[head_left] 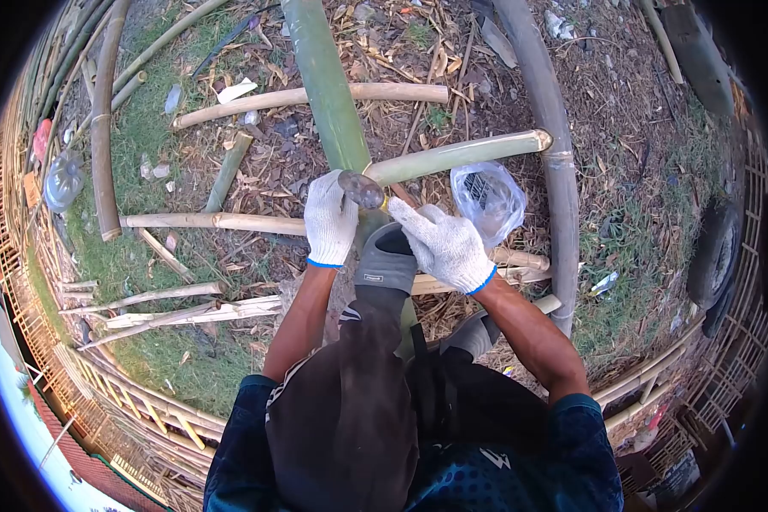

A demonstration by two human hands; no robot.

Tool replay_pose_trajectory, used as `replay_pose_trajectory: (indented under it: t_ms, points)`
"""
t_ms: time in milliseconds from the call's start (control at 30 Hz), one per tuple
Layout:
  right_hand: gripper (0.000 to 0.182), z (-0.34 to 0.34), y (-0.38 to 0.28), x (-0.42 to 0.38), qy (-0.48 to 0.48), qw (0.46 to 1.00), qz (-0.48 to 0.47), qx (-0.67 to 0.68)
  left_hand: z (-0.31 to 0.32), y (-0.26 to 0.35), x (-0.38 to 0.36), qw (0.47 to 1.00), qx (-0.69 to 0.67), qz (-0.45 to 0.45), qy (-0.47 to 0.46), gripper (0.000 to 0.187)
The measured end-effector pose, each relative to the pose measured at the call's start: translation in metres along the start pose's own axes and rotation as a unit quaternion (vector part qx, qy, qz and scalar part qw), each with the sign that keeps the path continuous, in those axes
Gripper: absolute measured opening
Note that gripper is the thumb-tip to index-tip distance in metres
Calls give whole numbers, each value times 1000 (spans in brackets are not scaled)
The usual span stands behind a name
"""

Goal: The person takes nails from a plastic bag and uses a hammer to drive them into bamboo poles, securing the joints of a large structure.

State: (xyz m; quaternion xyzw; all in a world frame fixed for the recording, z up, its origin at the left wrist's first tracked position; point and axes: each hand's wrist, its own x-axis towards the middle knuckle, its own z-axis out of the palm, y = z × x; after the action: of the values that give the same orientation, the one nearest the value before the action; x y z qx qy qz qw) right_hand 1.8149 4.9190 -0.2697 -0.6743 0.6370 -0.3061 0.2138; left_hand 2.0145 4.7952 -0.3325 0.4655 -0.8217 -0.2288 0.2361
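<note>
My left hand [330, 219], in a white knit glove with a blue cuff, is closed at the left end of a dark, rounded tool head [361, 189]. What its fingers grip is hidden. My right hand [446, 246], gloved the same way, is closed around the tool's yellowish handle, its index finger stretched along it. Both hands are above a thick green bamboo pole [328, 94] that runs away from me. A shorter green bamboo piece [461, 156] meets the pole beside the tool head. My shoe [386, 256] is just below the hands, against the pole.
A grey bamboo pole [558, 171] lies to the right. Near it is a clear plastic bag [490, 200] with dark contents. Thin bamboo pieces [213, 221] lie at the left. A plastic bottle [62, 182] is at the far left, dark sandals [715, 252] at the far right.
</note>
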Motion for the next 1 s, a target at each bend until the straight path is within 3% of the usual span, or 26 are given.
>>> replay_pose_trajectory:
  t_ms: [100,267,367,400,533,667,767,800,900,933,1000]
  points:
    - [61,-2,3,12,-64,995,54,-54,2,-2,3,1000,-17,5,-1,23]
    - [60,-18,-5,7,-6,1000,-7,6,-6,6,2,998,-53,-41,-10,25]
    - [60,-3,13,-1,-35,997,-57,-24,-7,1,-5,996,-73,-39,23,27]
    - [62,-3,7,9,-124,989,29,-81,-4,-3,-8,996,-69,-43,33,28]
    - [63,-3,5,19,-48,997,46,-36,1,-15,-13,995,-68,-54,58,27]
    - [60,0,8,-4,34,997,-73,10,-5,-15,-22,993,-63,-87,51,25]
    - [60,13,23,14,-78,996,22,-30,2,-19,-16,986,-92,-118,72,25]
    - [59,12,23,19,-75,995,32,-51,5,-22,-17,983,-98,-136,79,25]
    - [57,-14,-2,25,-30,999,2,-23,5,-26,-11,977,-105,-161,95,26]
    - [68,-14,-4,19,42,998,-53,8,4,-30,-10,978,-97,-160,95,26]
    - [70,3,23,5,-3,995,-94,-21,1,-38,-11,981,-80,-149,98,28]
